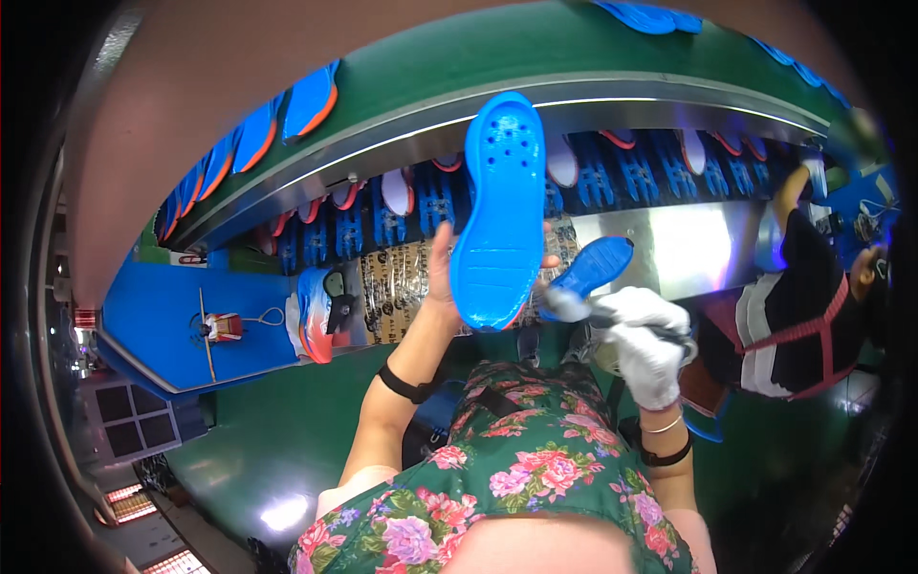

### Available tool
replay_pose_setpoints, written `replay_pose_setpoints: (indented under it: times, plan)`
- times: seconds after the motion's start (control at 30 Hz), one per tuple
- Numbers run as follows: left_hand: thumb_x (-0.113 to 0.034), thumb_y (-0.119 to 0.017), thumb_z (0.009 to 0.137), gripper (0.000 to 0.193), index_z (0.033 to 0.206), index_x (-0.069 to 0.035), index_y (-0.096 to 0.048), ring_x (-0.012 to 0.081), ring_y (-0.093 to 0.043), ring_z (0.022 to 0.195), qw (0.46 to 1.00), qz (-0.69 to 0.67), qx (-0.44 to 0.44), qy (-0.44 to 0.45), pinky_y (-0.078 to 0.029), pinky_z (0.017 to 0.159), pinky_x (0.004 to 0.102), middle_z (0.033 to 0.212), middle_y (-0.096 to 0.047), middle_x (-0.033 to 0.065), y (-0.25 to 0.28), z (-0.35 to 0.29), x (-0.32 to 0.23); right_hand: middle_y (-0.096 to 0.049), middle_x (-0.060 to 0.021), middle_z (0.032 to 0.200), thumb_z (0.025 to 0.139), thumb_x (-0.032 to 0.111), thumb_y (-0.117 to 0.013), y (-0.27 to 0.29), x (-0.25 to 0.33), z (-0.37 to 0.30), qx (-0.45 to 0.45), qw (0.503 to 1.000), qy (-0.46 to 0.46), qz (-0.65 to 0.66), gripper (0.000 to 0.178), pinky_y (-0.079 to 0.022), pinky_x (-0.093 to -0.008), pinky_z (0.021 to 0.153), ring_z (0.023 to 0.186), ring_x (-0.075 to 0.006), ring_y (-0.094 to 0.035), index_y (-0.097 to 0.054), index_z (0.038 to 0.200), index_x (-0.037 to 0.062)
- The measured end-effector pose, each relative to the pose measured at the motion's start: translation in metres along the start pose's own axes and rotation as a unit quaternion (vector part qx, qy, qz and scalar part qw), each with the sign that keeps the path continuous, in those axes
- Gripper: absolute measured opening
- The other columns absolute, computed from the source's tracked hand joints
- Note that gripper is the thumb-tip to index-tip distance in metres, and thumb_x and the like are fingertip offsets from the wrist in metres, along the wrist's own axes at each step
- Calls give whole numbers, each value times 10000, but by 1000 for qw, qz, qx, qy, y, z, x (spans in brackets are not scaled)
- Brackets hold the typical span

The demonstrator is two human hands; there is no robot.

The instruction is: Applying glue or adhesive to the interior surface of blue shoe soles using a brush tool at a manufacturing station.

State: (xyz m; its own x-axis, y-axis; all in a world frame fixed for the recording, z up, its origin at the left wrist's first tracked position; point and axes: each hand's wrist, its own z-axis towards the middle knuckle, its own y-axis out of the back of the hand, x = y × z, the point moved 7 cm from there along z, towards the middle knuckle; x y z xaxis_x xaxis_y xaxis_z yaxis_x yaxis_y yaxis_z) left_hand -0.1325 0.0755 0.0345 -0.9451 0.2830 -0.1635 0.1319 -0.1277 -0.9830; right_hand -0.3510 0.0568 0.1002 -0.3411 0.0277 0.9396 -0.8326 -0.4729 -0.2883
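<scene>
Because the left hand holds the large blue sole from behind and by its edges, the ridged face is left free, seemingly for easy access. The white-gloved right hand is closed around a brush-like tool, whose blurred head is near this sole; beyond them, blue holders line up along the green belt, perhaps for convenient reach.

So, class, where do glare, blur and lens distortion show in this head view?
Head view: glare whitens the metal plate and a patch of the green floor; small highlights glint on the blue sole; the brush-like tool in the gloved right hand looks blurred; the bench's metal edge bows, and the picture's corners go black.
</scene>
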Motion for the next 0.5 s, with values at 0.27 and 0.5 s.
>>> replay_pose_setpoints:
  times: [0.27,0.5]
  plan:
    - [-681,-690,828,1132,1598,-25,-182,580,-459,1302,976,62,175,-111,-533,970,633,1559,-299,340,-63,43,-135,-756,-140,973,832,-98,-704,33,-62,2,-148,980,-112,75,233,-544,-251,734,805,-156,-696,-743,1061,-77]
    - [-624,-411,1015,836,1564,-9,-272,482,-195,1503,953,-153,-41,-259,-338,1200,571,1611,-240,272,-28,79,-228,-764,-116,947,837,-66,-747,28,-125,-5,-123,978,-163,33,212,-566,-260,723,782,-147,-703,-761,1048,-47]
